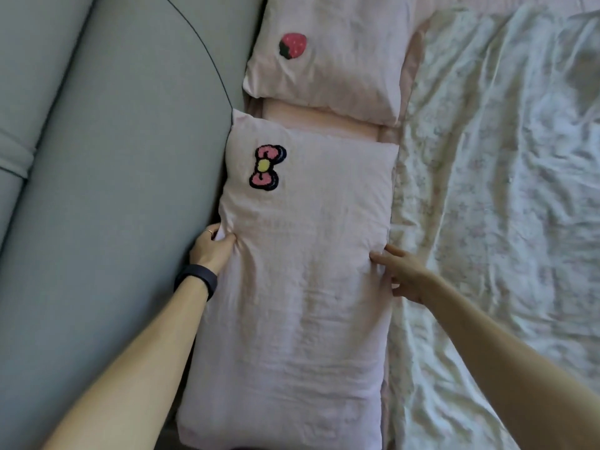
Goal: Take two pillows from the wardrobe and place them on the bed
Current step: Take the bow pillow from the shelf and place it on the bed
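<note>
A pale pink pillow with a bow patch (pixel 302 287) lies flat on the bed against the headboard. My left hand (pixel 212 246) grips its left edge, thumb on top and fingers tucked beneath. My right hand (pixel 401 274) rests at its right edge with the fingers spread and fairly straight, the thumb touching the fabric. A second pink pillow with a strawberry patch (pixel 334 60) lies further along the headboard, apart from the first. The pink bed sheet (pixel 324 120) shows between the two.
A padded grey-blue headboard (pixel 113 157) runs along the left side. A crumpled floral duvet (pixel 503 206) covers the bed to the right of the pillows. A dark band sits on my left wrist.
</note>
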### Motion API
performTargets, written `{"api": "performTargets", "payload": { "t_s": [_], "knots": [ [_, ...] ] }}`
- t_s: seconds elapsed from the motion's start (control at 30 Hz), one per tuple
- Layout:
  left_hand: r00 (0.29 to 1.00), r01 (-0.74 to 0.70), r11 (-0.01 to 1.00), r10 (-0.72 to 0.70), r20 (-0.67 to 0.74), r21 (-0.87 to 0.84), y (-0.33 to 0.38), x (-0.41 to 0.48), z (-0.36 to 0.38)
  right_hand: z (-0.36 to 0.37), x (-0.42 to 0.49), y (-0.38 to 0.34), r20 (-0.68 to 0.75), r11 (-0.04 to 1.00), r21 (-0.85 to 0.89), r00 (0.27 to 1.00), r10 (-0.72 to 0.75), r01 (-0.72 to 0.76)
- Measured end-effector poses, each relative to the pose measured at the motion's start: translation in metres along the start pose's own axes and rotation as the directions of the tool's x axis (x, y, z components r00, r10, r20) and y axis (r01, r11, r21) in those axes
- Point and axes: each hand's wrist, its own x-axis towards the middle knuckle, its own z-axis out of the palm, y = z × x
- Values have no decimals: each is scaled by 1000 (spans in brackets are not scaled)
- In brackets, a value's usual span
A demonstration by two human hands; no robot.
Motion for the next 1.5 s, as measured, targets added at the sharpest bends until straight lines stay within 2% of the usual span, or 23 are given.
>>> {"api": "performTargets", "payload": {
  "t_s": [0.23,0.5,0.7,0.87,0.93,1.03,1.1,1.17,1.2,1.23,1.27,1.3,1.33,1.37,1.43,1.5],
  "knots": [
    [997,-9,999,5,-71,-51,-11,13,15,-9,7,7,-62,999,29,997,-44,46],
    [998,-35,998,32,-50,-43,-25,8,23,26,21,23,-260,991,42,960,-109,124],
    [998,-17,987,8,-61,-157,-13,18,12,22,11,10,-227,975,56,954,-196,214],
    [994,-94,978,82,-71,-188,8,26,14,15,14,-14,-275,949,62,919,-282,310],
    [993,-110,989,105,-49,-102,19,33,18,15,22,-21,-271,957,-16,920,-284,290],
    [982,-114,972,141,-123,205,23,27,35,15,34,-21,-311,957,-222,917,-251,186],
    [915,-260,889,352,-198,378,19,8,49,21,36,-16,-390,902,-389,854,-343,184],
    [791,-468,716,601,-116,518,10,-9,64,38,24,-9,-423,768,-581,707,-567,269],
    [745,-536,634,666,-41,557,3,-14,72,51,16,-5,-354,636,-694,609,-709,337],
    [719,-579,581,694,23,573,-3,-15,79,65,12,-1,-225,465,-791,517,-826,398],
    [718,-595,562,693,65,575,-9,-14,85,79,10,3,-78,299,-852,460,-885,430],
    [734,-585,568,674,81,578,-15,-12,89,87,16,8,52,184,-878,471,-881,441],
    [758,-560,583,647,80,589,-22,-7,91,91,24,11,126,136,-894,531,-838,428],
    [786,-518,599,614,64,611,-34,-2,92,89,36,15,141,140,-910,608,-781,391],
    [850,-405,641,527,9,652,-68,10,84,74,58,22,40,228,-934,717,-696,274],
    [893,-323,681,449,-26,657,-104,16,65,58,72,28,-112,396,-899,775,-622,188]
  ]
}}
